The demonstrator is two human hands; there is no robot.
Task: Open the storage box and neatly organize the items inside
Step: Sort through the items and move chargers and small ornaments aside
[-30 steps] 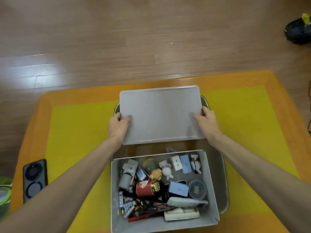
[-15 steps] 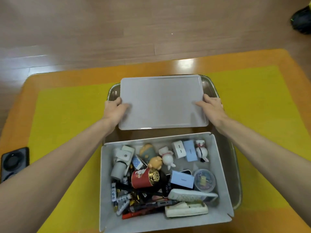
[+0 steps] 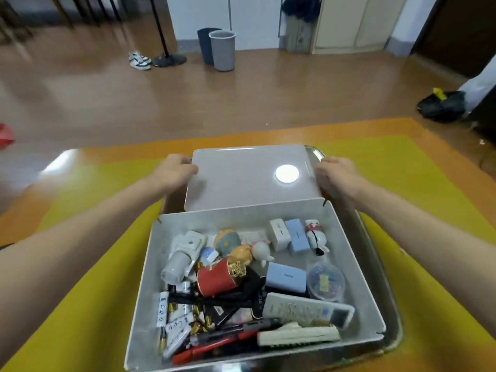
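Head view: both hands, left [image 3: 175, 170] and right [image 3: 335, 174], grip the flat grey plastic lid [image 3: 249, 175] by its short edges, now moved farther back over the metal tray [image 3: 386, 277] on the bench. The storage box [image 3: 354, 248] stands open, ready for sorting, crammed with batteries, chargers and glossy figurines.

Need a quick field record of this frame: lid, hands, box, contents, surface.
lid: grey lid, off the box, held over the far end of the metal tray
left hand: grips the lid's left edge
right hand: grips the lid's right edge
storage box: open, sits in the tray
contents: jumbled; red can, remote, batteries
surface: yellow mat
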